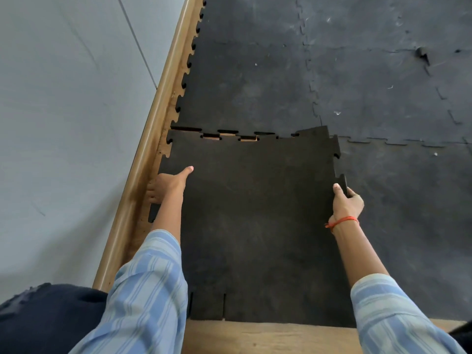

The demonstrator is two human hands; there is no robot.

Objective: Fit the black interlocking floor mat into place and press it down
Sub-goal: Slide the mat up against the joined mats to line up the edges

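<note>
Your left hand [167,183] holds the left edge of the mat [255,213], thumb on top and fingers curled under. Your right hand [346,201] grips the right edge the same way, pinching a tab that sticks up. The mat lies between your hands, not flat yet. Past your fingers, its far edge meets the laid mats [255,80], but small gaps show there, and the far right corner rides on top of them. Left of your left hand is a thin strip of floor, then the wall trim [143,175]. Near your elbows, the near edge ends at bare floor [268,338].
</note>
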